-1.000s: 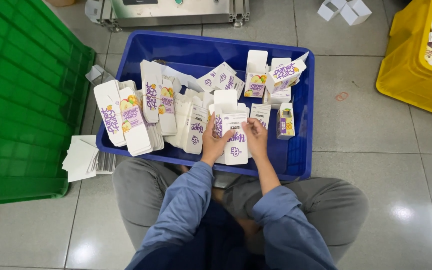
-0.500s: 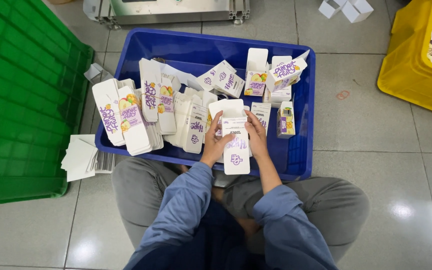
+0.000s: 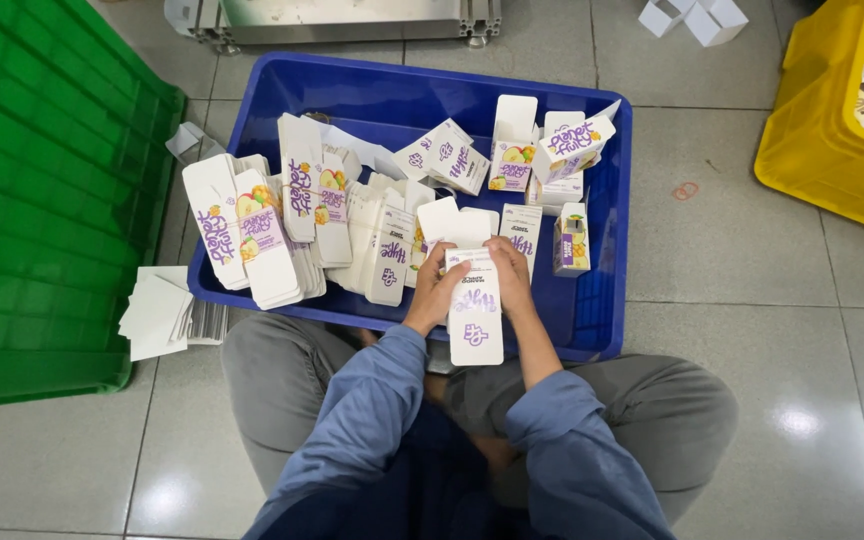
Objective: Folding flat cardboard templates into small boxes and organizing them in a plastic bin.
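Observation:
Both hands grip one flat white carton with purple print (image 3: 475, 315) over the near edge of a blue crate (image 3: 392, 100). My left hand (image 3: 435, 290) holds its left side and my right hand (image 3: 510, 275) holds its right side near the top. The carton stands upright with its lower flap hanging toward my lap. Inside the crate, several flat cartons (image 3: 252, 235) lean in a row at the left. A few folded-up boxes (image 3: 567, 150) lie at the back right, and one small upright box (image 3: 570, 240) stands just right of my right hand.
A green crate (image 3: 42, 190) fills the left side. Beside it, a stack of flat white cartons (image 3: 162, 315) lies on the tiled floor. A yellow bin (image 3: 832, 130) with boxes stands at the right. A metal frame (image 3: 342, 20) and white boxes (image 3: 697, 15) sit beyond the blue crate.
Both hands have drawn the carton closer to me, and it has turned from slightly tilted to upright over the crate's near edge.

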